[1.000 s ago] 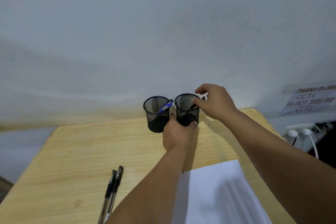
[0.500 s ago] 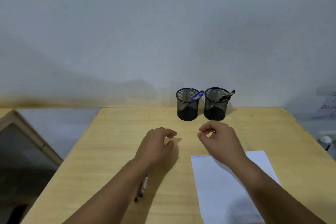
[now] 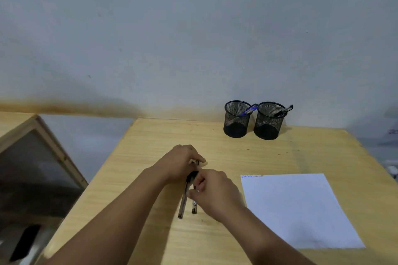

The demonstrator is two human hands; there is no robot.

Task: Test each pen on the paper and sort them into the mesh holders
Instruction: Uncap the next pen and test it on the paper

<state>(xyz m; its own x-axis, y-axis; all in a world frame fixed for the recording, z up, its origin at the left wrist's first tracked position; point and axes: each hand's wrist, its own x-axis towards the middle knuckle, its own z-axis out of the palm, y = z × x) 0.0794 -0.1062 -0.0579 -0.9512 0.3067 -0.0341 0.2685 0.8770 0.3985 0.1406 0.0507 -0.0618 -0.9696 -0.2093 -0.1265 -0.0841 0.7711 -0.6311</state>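
**A:** Where are the pens, and what are the hands doing with them?

**B:** Two dark pens (image 3: 187, 197) lie side by side on the wooden tabletop (image 3: 137, 157), near its middle, pointing toward the person. Both hands meet over their far ends. The left hand (image 3: 181, 162) arches over the tops of the pens, fingers curled down; its grip looks closed around a pen end, though the fingertips are hidden. The right hand (image 3: 212, 191) has thumb and fingers drawn narrow, pinching the black upper part of one pen.

**A:** What can't you make out?

**B:** Which pen each hand has, and whether a cap is on or off. The hands cover the upper halves, and only the lower barrels show clearly.

**A:** And the holders?

**B:** Two black mesh holders stand touching at the far edge, by the wall. The left holder (image 3: 236, 119) has a blue pen (image 3: 249, 110) leaning against its right rim. The right holder (image 3: 269, 121) has a black pen (image 3: 284, 111) leaning out to the right.

**A:** The paper?

**B:** A white sheet of paper (image 3: 297, 208) lies flat to the right of the hands, with a short line of small scribbles along its top left edge, too small to read.
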